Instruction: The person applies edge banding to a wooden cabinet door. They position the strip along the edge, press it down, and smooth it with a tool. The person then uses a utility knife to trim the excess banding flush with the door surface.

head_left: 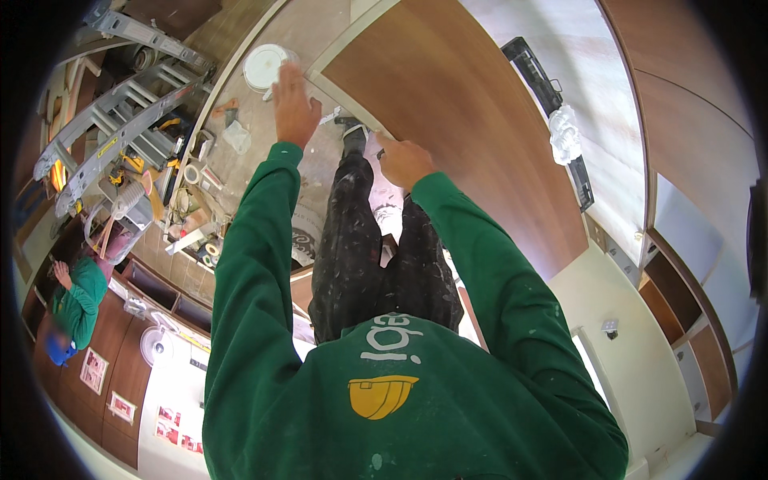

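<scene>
My left hand reaches forward with its fingers stretched out and nothing visible in it. Just past its fingertips, a white round bucket stands on the floor. My right hand is closed beside the near-left edge of a brown wood-grain panel. A small dark bit shows at its fingers, too little to name. Whether those fingers touch the panel's pale edge, I cannot tell. Both arms wear green sleeves.
At left, a metal ladder stands near scattered tools and tape rolls. A long black case with crumpled white plastic lies beyond the panel. Another person in green is at far left. A printed bucket stands by my legs.
</scene>
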`<state>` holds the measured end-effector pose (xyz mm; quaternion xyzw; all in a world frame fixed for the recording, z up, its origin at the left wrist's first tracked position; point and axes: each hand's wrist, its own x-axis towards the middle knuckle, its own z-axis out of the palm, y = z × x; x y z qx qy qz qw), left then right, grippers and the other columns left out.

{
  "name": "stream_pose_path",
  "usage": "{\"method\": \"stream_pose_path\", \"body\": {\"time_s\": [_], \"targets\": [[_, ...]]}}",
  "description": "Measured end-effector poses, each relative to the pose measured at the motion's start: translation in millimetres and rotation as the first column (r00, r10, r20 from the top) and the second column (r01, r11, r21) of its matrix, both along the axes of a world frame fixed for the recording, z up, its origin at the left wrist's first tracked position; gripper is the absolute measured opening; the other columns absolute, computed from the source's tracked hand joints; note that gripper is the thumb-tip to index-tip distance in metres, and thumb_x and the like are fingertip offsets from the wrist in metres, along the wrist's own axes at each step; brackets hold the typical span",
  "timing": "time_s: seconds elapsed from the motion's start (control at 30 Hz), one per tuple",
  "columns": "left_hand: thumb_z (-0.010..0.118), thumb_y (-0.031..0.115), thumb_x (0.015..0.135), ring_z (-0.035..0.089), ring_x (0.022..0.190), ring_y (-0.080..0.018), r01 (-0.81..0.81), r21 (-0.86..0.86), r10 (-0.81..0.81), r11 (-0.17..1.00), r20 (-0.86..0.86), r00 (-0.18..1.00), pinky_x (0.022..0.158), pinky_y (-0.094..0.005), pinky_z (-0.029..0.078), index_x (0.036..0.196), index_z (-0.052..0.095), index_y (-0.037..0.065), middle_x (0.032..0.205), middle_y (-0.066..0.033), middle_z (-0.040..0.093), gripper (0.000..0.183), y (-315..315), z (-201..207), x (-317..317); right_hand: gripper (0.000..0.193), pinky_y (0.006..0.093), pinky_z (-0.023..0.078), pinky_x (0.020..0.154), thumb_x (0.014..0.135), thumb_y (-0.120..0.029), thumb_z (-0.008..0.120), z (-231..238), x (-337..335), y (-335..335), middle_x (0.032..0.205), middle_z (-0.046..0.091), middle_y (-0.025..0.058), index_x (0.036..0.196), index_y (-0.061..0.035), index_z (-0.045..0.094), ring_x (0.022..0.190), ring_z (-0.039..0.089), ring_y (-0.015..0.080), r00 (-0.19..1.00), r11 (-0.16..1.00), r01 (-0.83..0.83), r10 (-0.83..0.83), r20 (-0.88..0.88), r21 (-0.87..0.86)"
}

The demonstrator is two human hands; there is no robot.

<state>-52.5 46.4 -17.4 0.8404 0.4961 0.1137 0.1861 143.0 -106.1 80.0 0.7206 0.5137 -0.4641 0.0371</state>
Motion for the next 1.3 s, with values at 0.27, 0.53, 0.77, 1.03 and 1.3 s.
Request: {"method": "stream_pose_path", "body": {"time_s": [0.27, 0.53, 0.77, 1.03, 1.3], "targets": [[0.074, 0.024, 0.095, 0.066, 0.103, -0.0149, 0.023, -0.921, 0.869, 0.388, 0.374, 0.325, 0.084, -0.0306, 0.057, 0.137, 0.05, -0.008, 0.119, -0.0119, 0.068, 0.058, -36, -10, 23, 0.053, 0.0571, 0.05, 0.091, 0.092, -0.021, 0.052, 8, 5, 1, 0.107, 0.07, 0.0266, 0.145, -0.0168, 0.051, 0.102, 0.066, 0.0463, 0.998, 0.999, 0.037, -0.039, -0.054, -0.034], [0.073, 0.02, 0.094, 0.07, 0.094, -0.0176, 0.043, -0.912, 0.811, 0.408, 0.384, 0.441, 0.083, -0.0321, 0.058, 0.114, 0.062, -0.004, 0.107, -0.0102, 0.071, 0.033, -50, -13, 41, 0.053, 0.0545, 0.053, 0.087, 0.092, -0.02, 0.052, 14, 2, 1, 0.103, 0.071, 0.0243, 0.145, -0.0179, 0.052, 0.097, 0.068, 0.044, 1.0, 1.0, -0.01, 0.011, 0.024, -0.019], [0.074, 0.019, 0.094, 0.072, 0.089, -0.0192, 0.05, -0.911, 0.818, 0.409, 0.391, 0.421, 0.079, -0.0325, 0.062, 0.11, 0.061, -0.005, 0.102, -0.0108, 0.072, 0.031, -48, -11, 42, 0.052, 0.0532, 0.053, 0.086, 0.092, -0.02, 0.053, 6, 2, 1, 0.104, 0.072, 0.0224, 0.143, -0.0199, 0.055, 0.097, 0.069, 0.0425, 0.999, 0.998, -0.016, 0.018, 0.04, -0.054], [0.073, 0.019, 0.094, 0.072, 0.091, -0.019, 0.033, -0.913, 0.82, 0.406, 0.38, 0.428, 0.079, -0.0331, 0.062, 0.109, 0.062, -0.004, 0.102, -0.0108, 0.072, 0.03, -49, -9, 43, 0.055, 0.0527, 0.053, 0.087, 0.09, -0.018, 0.052, -1, 1, 0, 0.106, 0.072, 0.0224, 0.144, -0.0213, 0.054, 0.099, 0.069, 0.0415, 0.999, 0.999, -0.009, 0.012, 0.048, -0.053], [0.073, 0.018, 0.094, 0.071, 0.09, -0.0185, 0.022, -0.91, 0.816, 0.414, 0.382, 0.433, 0.079, -0.0331, 0.062, 0.109, 0.062, -0.005, 0.101, -0.0112, 0.072, 0.03, -49, -11, 43, 0.056, 0.0527, 0.053, 0.088, 0.089, -0.018, 0.051, 2, 1, 0, 0.107, 0.071, 0.0231, 0.145, -0.0211, 0.054, 0.1, 0.069, 0.0423, 0.999, 0.998, 0.003, -0.001, 0.034, -0.063]]}}
